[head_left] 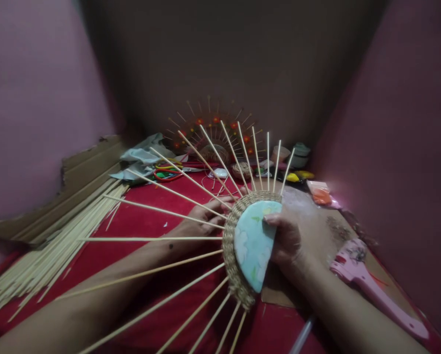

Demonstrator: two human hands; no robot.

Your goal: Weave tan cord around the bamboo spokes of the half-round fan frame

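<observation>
A half-round woven piece [230, 236] hangs tilted above the table, with a light blue patterned half-disc [255, 241] at its centre. A braided straw-coloured band edges the disc, and several thin pale sticks [150, 211] fan outward from it. My right hand [289, 241] is closed on the straight side, thumb pressed on the blue face and the other fingers hidden behind. From the left, my left hand [209, 211] reaches behind the sticks to the band's upper edge. Its fingers curl around there, partly covered by sticks and band.
A bundle of loose sticks [58, 246] and torn cardboard [91, 157] lie left on the red cloth [139, 206]. Scissors [169, 171] and a flower-decorated fan piece [213, 129] are behind. At right are a pink glue gun [375, 290] and an orange packet [320, 192].
</observation>
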